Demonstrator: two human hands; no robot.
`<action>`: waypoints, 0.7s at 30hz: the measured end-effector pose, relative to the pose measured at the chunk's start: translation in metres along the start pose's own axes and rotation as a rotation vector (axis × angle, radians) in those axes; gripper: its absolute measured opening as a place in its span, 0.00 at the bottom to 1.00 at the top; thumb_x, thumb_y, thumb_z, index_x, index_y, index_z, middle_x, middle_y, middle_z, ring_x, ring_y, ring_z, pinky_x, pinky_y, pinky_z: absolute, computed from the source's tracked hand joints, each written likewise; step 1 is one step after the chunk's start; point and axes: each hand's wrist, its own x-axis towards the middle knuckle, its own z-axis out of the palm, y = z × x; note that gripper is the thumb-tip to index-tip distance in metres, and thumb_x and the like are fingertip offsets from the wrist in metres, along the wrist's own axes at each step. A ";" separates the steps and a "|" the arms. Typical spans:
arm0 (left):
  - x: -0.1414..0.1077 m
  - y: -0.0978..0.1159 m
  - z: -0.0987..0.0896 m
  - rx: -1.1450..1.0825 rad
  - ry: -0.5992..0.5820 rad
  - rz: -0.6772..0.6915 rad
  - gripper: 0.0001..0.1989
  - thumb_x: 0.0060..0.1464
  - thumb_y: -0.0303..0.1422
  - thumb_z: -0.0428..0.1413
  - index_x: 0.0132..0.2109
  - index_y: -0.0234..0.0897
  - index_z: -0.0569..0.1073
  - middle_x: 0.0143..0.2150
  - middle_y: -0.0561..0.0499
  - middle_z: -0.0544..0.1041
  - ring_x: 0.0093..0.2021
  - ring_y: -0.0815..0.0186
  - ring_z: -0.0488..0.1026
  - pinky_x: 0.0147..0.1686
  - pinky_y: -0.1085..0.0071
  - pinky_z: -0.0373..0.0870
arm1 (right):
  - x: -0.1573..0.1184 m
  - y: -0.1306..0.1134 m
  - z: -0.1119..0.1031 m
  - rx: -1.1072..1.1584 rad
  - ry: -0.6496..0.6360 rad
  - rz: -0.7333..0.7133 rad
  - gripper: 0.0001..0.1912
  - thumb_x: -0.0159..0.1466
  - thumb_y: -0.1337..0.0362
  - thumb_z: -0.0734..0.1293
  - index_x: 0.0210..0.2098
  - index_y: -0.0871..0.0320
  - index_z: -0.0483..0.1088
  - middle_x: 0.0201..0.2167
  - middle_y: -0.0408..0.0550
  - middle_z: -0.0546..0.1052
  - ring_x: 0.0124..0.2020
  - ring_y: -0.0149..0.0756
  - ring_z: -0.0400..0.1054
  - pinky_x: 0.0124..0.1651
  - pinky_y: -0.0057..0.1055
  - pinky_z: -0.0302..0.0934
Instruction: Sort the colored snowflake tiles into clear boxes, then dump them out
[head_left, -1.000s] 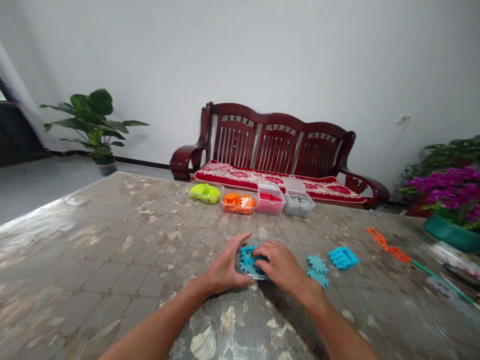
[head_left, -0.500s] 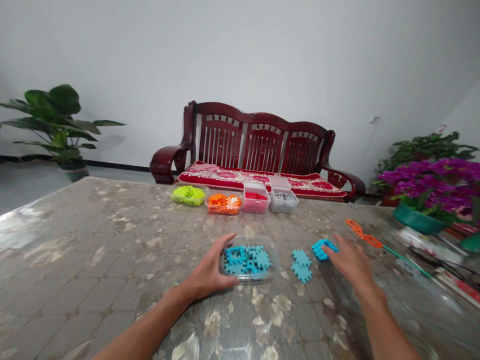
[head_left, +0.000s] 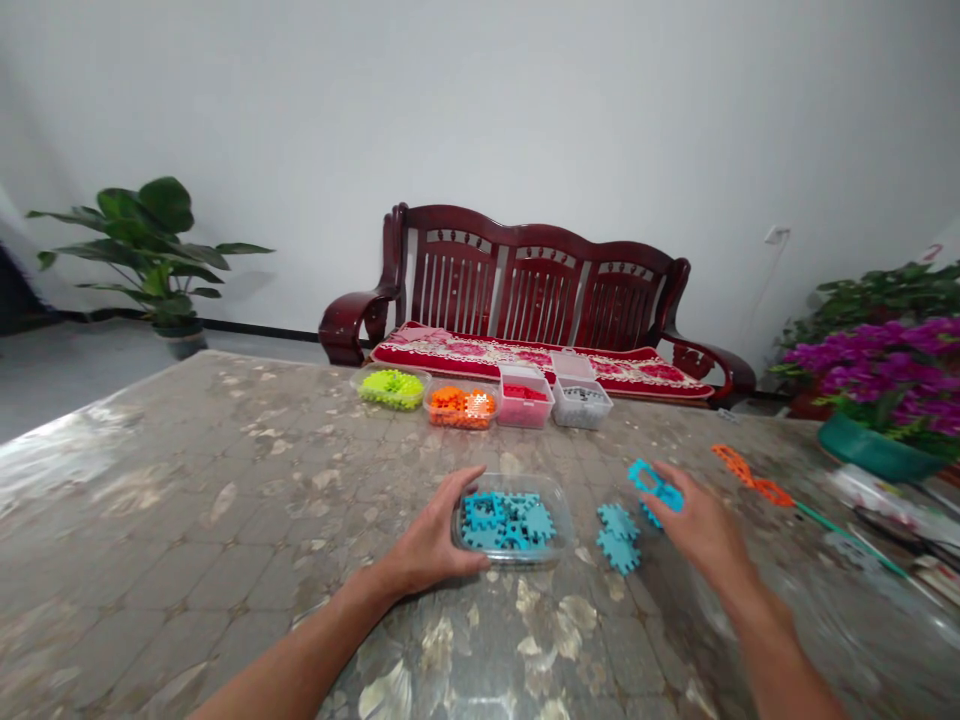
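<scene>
My left hand (head_left: 439, 535) is curled round the left end of a clear plastic container (head_left: 564, 515) on the table. Inside it lie blue and teal notched building pieces (head_left: 510, 522). My right hand (head_left: 701, 525) pinches a bright blue notched building piece (head_left: 654, 482) with openings in it, tilted up between thumb and fingers. Part of another bright blue piece (head_left: 651, 515) shows just below; the hand covers the rest. Between the container and my right hand, two joined teal pieces (head_left: 619, 538) lie flat on the table.
Farther back stand containers of lime green (head_left: 391, 389), orange (head_left: 461, 406), red (head_left: 525, 393) and grey pieces (head_left: 580, 395). On the right are a linked orange shape on a green stick (head_left: 772, 490), cables, a clear lid and a pot of purple flowers (head_left: 870, 365). A wooden bench (head_left: 536, 280) stands behind the table.
My right hand has tipped a bright blue piece up from the spot where the blue pieces were resting. My left hand stays on the container. The whole view has shifted slightly.
</scene>
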 end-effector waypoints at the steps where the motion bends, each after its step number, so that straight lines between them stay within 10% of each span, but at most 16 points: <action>1: 0.000 0.000 0.000 0.005 0.003 0.000 0.50 0.40 0.33 0.69 0.68 0.41 0.54 0.67 0.40 0.59 0.64 0.48 0.64 0.64 0.50 0.61 | -0.003 -0.015 -0.001 0.107 -0.022 -0.079 0.27 0.61 0.54 0.64 0.58 0.55 0.70 0.52 0.54 0.78 0.51 0.48 0.72 0.53 0.42 0.65; 9: 0.000 0.000 0.001 -0.006 0.022 0.029 0.50 0.40 0.36 0.70 0.68 0.40 0.56 0.66 0.39 0.60 0.63 0.46 0.64 0.63 0.50 0.62 | -0.022 -0.132 0.001 0.363 -0.280 -0.479 0.29 0.57 0.69 0.67 0.58 0.53 0.70 0.55 0.50 0.76 0.56 0.44 0.68 0.60 0.42 0.59; 21: 0.000 0.000 0.002 0.010 0.028 0.041 0.50 0.40 0.34 0.69 0.68 0.40 0.56 0.66 0.40 0.60 0.63 0.48 0.65 0.64 0.51 0.61 | -0.021 -0.143 0.020 0.350 -0.361 -0.561 0.13 0.59 0.71 0.66 0.40 0.52 0.78 0.42 0.44 0.81 0.47 0.40 0.71 0.54 0.39 0.61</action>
